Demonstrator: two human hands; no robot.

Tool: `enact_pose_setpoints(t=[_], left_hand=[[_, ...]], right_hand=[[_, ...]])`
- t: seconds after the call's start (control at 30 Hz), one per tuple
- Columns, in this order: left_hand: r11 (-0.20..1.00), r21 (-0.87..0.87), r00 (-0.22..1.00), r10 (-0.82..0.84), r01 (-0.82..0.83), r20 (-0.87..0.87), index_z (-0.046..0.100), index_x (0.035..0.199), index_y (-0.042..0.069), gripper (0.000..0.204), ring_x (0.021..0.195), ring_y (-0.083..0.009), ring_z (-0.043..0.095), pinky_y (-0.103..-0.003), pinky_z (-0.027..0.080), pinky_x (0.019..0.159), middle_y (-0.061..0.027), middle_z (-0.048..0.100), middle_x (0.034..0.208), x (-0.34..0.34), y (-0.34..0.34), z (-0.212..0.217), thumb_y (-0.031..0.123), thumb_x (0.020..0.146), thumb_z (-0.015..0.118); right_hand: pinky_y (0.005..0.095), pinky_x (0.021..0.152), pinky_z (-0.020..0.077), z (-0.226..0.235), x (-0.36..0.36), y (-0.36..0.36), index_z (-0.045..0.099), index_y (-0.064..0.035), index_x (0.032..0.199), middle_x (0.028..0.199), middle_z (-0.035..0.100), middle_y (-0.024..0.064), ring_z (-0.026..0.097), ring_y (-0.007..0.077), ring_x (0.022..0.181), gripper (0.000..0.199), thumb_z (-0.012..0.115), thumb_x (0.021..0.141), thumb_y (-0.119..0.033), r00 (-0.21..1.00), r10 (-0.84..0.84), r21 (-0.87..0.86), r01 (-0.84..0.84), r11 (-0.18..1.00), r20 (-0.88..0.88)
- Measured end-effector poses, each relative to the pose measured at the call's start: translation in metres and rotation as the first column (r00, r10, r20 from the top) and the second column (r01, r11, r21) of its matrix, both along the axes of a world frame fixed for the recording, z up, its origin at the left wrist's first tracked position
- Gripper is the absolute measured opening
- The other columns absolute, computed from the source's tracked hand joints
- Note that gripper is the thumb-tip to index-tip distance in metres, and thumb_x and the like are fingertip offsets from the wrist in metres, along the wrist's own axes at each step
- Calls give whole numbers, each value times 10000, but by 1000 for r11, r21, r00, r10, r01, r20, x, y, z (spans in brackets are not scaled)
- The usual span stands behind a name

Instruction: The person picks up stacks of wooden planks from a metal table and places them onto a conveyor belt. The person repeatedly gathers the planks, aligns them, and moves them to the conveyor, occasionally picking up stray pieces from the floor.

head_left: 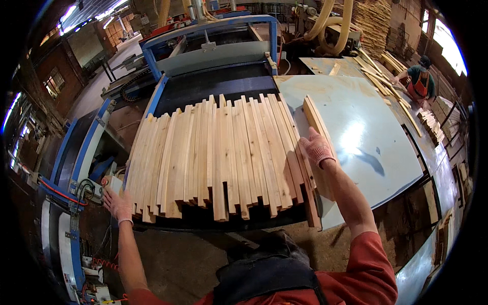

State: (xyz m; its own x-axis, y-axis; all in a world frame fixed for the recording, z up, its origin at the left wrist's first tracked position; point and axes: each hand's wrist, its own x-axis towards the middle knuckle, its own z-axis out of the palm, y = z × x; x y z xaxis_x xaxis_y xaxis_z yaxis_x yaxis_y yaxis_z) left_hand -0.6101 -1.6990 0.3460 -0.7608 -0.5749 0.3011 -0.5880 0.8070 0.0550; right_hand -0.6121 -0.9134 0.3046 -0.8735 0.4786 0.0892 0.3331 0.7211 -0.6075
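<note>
A row of light wooden strips (pixel 223 152) lies side by side on the dark machine bed, their near ends uneven. My right hand (pixel 317 147), in a pinkish knitted glove, is closed over a thicker wooden board (pixel 316 118) along the right side of the row. At the row's left edge is my left hand (pixel 118 204), gloved alike, its fingers stretched out and its thumb side near the outermost strip. Just beyond those fingers sits a small pale box with a red knob (pixel 105 181). The left palm is hidden.
A blue machine frame (pixel 211 20) spans the far end of the bed. To the right stands a pale metal-topped table (pixel 366 112). Past it, a co-worker (pixel 421 81) in a red apron is beside loose boards. Cables (pixel 87 188) and blue rails flank the left side.
</note>
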Motion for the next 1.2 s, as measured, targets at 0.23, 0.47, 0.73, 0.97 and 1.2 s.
enact_pose_setpoints(t=[0.23,0.47,0.73,0.97,1.2], left_hand=[[998,61,988,-17,8,151,220,1747,80,986,1675,-377,209,-536,179,1361,-217,235,1806,-8,-36,46,546,1006,675],[995,-22,992,-93,96,80,258,1726,41,984,1605,-378,357,-503,235,1341,-210,429,1714,-10,-38,38,479,974,717],[637,419,704,-286,647,-650,539,1572,-24,612,1456,-325,559,-437,412,1224,-196,586,1586,31,-1,21,268,1046,652],[-158,949,877,-363,275,-314,791,1259,6,264,1144,-202,739,-345,599,1050,-97,793,1234,198,111,-41,156,1062,701],[-61,812,812,-116,-581,572,718,1223,6,258,1002,-204,707,-400,594,851,-102,764,1155,284,130,-320,191,1043,718]], right_hand=[[436,886,514,1,13,-42,593,-24,1071,1029,704,126,644,268,969,352,688,1026,-359,988,142,-395,-106,913,63],[363,1199,402,-37,12,-30,514,24,1571,1559,599,184,548,272,1434,637,685,1086,-351,984,-76,-735,-68,675,-161],[382,1305,316,-23,-16,-15,346,35,1692,1744,402,216,381,308,1619,828,663,1085,-430,981,76,-638,-175,749,-181],[371,1246,398,-44,-10,-18,386,29,1674,1650,529,235,504,323,1538,853,690,1058,-476,985,-6,-440,-71,895,-171],[339,1146,503,-88,9,-12,432,11,1658,1480,691,194,663,249,1364,798,803,997,-238,964,-80,-533,-69,843,-253]])
